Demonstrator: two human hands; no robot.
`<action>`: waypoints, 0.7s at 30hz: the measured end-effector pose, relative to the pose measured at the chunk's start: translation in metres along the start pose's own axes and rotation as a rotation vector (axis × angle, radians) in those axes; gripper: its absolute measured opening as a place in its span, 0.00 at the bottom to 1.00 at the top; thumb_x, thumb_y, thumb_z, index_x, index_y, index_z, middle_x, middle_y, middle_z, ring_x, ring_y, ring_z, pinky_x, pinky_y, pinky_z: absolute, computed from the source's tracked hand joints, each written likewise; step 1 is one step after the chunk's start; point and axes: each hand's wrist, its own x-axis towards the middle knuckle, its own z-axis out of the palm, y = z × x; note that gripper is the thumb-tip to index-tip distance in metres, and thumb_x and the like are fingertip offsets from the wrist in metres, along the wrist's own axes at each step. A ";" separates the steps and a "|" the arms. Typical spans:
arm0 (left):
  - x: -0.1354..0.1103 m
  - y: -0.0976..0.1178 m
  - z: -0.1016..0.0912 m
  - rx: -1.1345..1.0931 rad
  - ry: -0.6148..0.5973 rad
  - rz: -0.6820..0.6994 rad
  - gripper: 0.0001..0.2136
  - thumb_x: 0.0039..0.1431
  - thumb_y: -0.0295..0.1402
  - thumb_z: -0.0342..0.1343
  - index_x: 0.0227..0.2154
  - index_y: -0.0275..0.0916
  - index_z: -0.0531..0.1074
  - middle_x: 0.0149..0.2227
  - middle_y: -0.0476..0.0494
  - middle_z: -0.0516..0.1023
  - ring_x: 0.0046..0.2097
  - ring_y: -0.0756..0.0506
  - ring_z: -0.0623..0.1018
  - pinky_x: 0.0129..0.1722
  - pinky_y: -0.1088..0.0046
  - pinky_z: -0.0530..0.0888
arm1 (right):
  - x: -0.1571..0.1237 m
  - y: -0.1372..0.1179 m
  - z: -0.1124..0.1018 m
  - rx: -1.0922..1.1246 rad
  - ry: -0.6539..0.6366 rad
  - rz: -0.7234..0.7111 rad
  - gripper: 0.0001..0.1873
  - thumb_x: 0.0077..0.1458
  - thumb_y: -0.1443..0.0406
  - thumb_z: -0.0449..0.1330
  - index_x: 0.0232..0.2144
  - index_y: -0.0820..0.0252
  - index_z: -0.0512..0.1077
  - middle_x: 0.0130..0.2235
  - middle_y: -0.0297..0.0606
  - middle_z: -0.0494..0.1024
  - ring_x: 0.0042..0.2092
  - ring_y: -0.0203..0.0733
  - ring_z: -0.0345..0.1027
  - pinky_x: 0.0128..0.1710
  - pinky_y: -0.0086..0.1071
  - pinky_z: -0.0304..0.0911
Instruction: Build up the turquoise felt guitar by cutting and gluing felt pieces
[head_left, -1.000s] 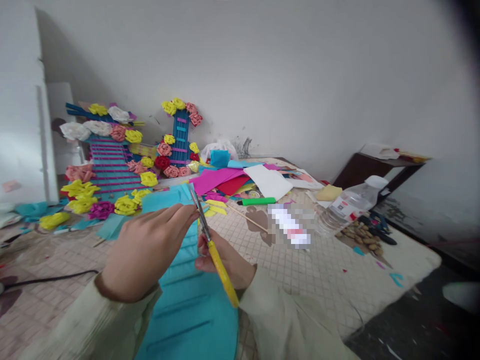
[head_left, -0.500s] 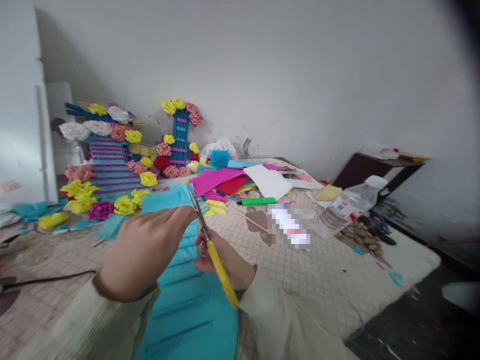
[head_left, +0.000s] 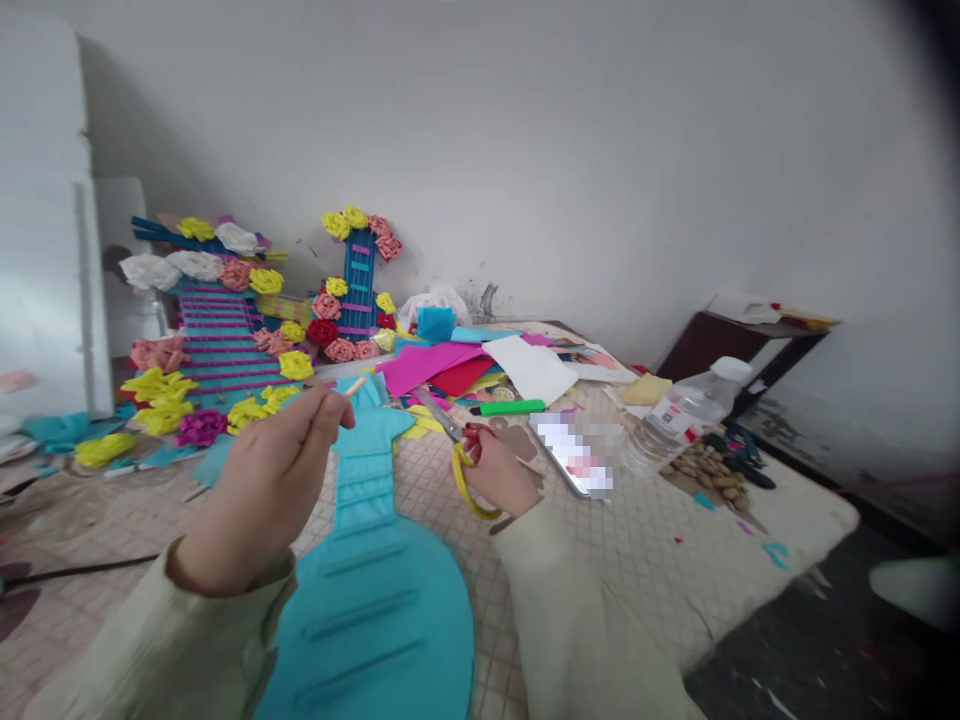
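Between the thumb and fingers of my left hand [head_left: 274, 470] is a short wooden stick [head_left: 355, 388], its tip poking out to the right. My right hand [head_left: 501, 470] is closed on scissors with yellow handles [head_left: 463, 482], their metal blades pointing up and left toward the paper pile. Below both hands lies a guitar-shaped piece covered in turquoise paper [head_left: 375, 610], with raised crosswise ridges along its neck and body. My left hand hovers over the left side of its neck, and the scissors are to the right of its head.
Paper-flower decorations [head_left: 225, 330] lean by the wall at left, a smaller one [head_left: 360, 285] beside them. Coloured paper sheets [head_left: 431, 365], a green marker [head_left: 512, 408], a phone [head_left: 570, 455], a water bottle [head_left: 686, 415] and peanuts [head_left: 712, 468] lie rightward. The table edge is at right.
The scissors have moved right and down, away from the stick, and now point over the table. My left hand has shifted left with the stick, uncovering the turquoise neck.
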 end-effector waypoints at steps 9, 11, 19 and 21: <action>0.001 0.002 -0.007 0.138 -0.050 -0.045 0.16 0.61 0.39 0.39 0.19 0.41 0.56 0.17 0.53 0.57 0.21 0.50 0.61 0.23 0.75 0.54 | 0.003 0.027 -0.008 -0.334 0.007 0.129 0.15 0.42 0.70 0.61 0.37 0.67 0.72 0.40 0.52 0.74 0.43 0.51 0.68 0.38 0.36 0.60; 0.001 0.001 -0.007 0.140 -0.063 -0.043 0.17 0.61 0.41 0.39 0.20 0.40 0.59 0.16 0.53 0.58 0.21 0.51 0.62 0.23 0.75 0.54 | 0.003 0.027 -0.009 -0.354 -0.017 0.121 0.15 0.40 0.70 0.63 0.36 0.66 0.73 0.40 0.52 0.74 0.43 0.51 0.68 0.37 0.35 0.60; 0.002 0.004 -0.006 0.132 -0.128 -0.021 0.16 0.61 0.41 0.40 0.20 0.41 0.58 0.17 0.54 0.58 0.21 0.51 0.62 0.23 0.74 0.54 | -0.002 0.022 -0.013 -0.323 -0.031 0.047 0.11 0.41 0.65 0.64 0.31 0.63 0.76 0.34 0.44 0.77 0.40 0.48 0.69 0.35 0.32 0.58; 0.003 0.005 -0.005 0.127 -0.154 0.000 0.14 0.61 0.39 0.41 0.21 0.41 0.56 0.17 0.54 0.59 0.22 0.50 0.63 0.23 0.74 0.55 | -0.002 0.019 -0.015 -0.318 0.016 0.041 0.07 0.48 0.66 0.59 0.30 0.63 0.76 0.33 0.46 0.76 0.39 0.48 0.68 0.36 0.33 0.57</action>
